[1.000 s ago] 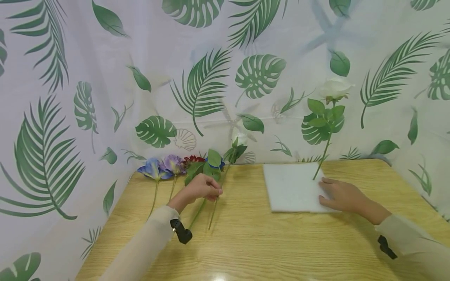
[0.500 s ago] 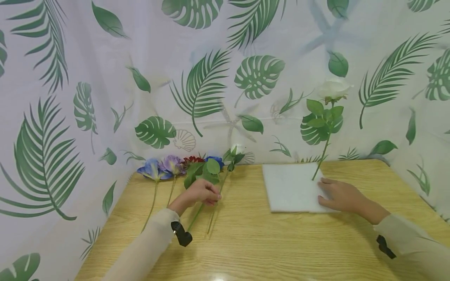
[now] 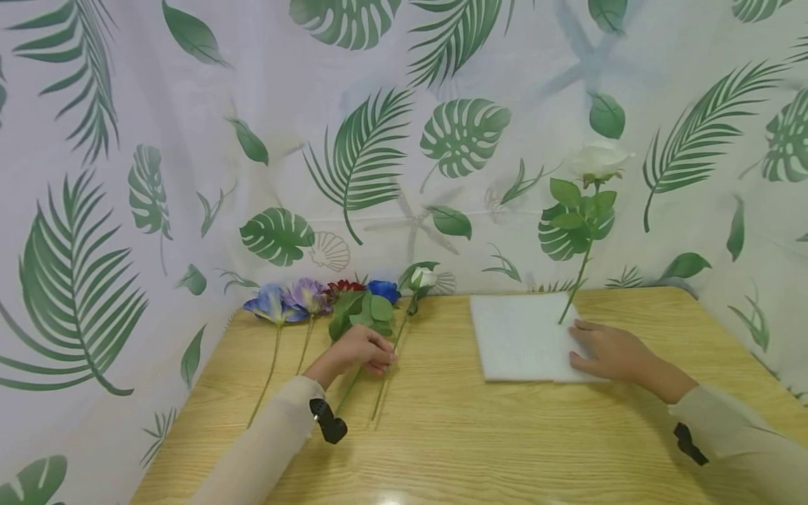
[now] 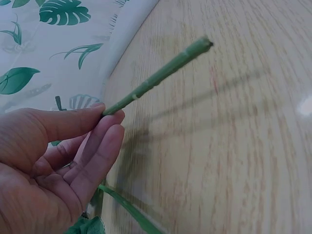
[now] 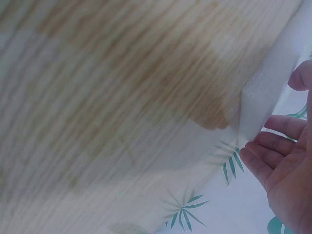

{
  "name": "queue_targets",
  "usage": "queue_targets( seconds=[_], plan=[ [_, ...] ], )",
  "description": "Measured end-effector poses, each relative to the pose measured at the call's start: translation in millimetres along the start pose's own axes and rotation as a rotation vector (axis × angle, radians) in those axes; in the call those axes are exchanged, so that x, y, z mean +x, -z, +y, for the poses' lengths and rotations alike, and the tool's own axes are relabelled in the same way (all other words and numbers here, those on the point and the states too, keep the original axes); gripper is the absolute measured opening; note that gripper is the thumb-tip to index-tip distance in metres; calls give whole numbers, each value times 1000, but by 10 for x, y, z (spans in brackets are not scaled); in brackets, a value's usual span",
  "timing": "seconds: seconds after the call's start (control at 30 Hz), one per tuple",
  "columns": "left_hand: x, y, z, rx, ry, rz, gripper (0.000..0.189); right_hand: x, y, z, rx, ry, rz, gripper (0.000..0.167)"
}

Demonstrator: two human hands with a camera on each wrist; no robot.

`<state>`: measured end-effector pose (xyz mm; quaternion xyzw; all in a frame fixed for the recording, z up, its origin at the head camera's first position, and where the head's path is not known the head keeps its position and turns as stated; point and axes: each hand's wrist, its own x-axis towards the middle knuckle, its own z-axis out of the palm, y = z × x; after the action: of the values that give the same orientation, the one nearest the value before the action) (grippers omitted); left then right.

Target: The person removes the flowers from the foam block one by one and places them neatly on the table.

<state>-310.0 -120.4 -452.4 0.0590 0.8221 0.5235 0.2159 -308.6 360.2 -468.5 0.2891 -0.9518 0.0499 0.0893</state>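
In the head view my left hand (image 3: 366, 348) pinches the stem of a small white rose (image 3: 423, 278) between thumb and fingertips. The left wrist view shows the stem's cut end (image 4: 202, 45) sticking out past the fingers, above its shadow on the table. My right hand (image 3: 609, 351) rests on the right edge of a white foam board (image 3: 524, 344), thumb and fingers spread and fairly straight. A larger white rose (image 3: 598, 160) with green leaves stands in the board, leaning slightly right, its stem foot close to the right fingertips.
Left of the left hand lie a blue-violet flower (image 3: 273, 305), a purple flower (image 3: 309, 296), a red flower (image 3: 344, 289) and a blue rose (image 3: 384, 290), stems toward the near side. A leaf-printed curtain (image 3: 379, 140) hangs behind the wooden table (image 3: 454, 442).
The small white rose has turned in my left hand, its bloom now facing more forward. The left hand has come slightly lower and nearer. My right hand and the board stay put.
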Motion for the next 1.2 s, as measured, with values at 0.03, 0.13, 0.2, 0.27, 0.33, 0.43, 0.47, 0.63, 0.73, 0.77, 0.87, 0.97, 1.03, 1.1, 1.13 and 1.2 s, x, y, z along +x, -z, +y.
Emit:
queue_targets(
  seconds=[0.03, 0.13, 0.2, 0.27, 0.33, 0.43, 0.47, 0.63, 0.73, 0.77, 0.87, 0.97, 1.03, 1.1, 1.13, 1.2],
  plan=[
    [3, -2, -6, 0, 4, 3, 16, -3, -1, 1, 1, 1, 2, 52],
    [12, -9, -21, 6, 9, 6, 16, -6, 3, -3, 1, 4, 5, 51],
    [19, -19, -30, 8, 15, 4, 15, -8, 1, 0, -3, 4, 5, 51],
    [22, -23, -36, 10, 23, 0, 15, -1, -2, 3, -6, 3, 4, 51],
    [26, -31, -40, 5, 41, -4, 15, 4, -4, 4, -9, 3, 3, 51],
    [26, -37, -42, 4, 63, -9, 15, 7, -4, 4, -13, 6, 7, 51],
    [24, -38, -43, 4, 70, -9, 15, 7, -1, 3, -15, 8, 8, 51],
    [25, -29, -73, 0, 78, -12, 13, 5, 14, -11, -17, 19, 17, 51],
    [34, -21, -93, -3, 76, -14, 12, 7, 25, -24, -14, 19, 14, 51],
    [40, -20, -101, -3, 75, -15, 11, 8, 30, -29, -13, 19, 13, 51],
    [49, -17, -107, -4, 82, -12, 11, 11, 34, -34, -12, 21, 13, 50],
    [52, -16, -106, 9, 93, -8, 11, 13, 29, -29, -13, 21, 10, 50],
    [49, -16, -101, 24, 100, -4, 11, 16, 28, -27, -13, 20, 5, 50],
    [55, -11, -103, 37, 109, -1, 11, 18, 25, -25, -10, 16, 2, 51],
    [59, -6, -104, 44, 113, -1, 11, 17, 21, -21, -11, 17, 2, 51],
    [60, 3, -97, 54, 120, -8, 12, 17, 20, -18, -8, 18, 5, 51]
  ],
)
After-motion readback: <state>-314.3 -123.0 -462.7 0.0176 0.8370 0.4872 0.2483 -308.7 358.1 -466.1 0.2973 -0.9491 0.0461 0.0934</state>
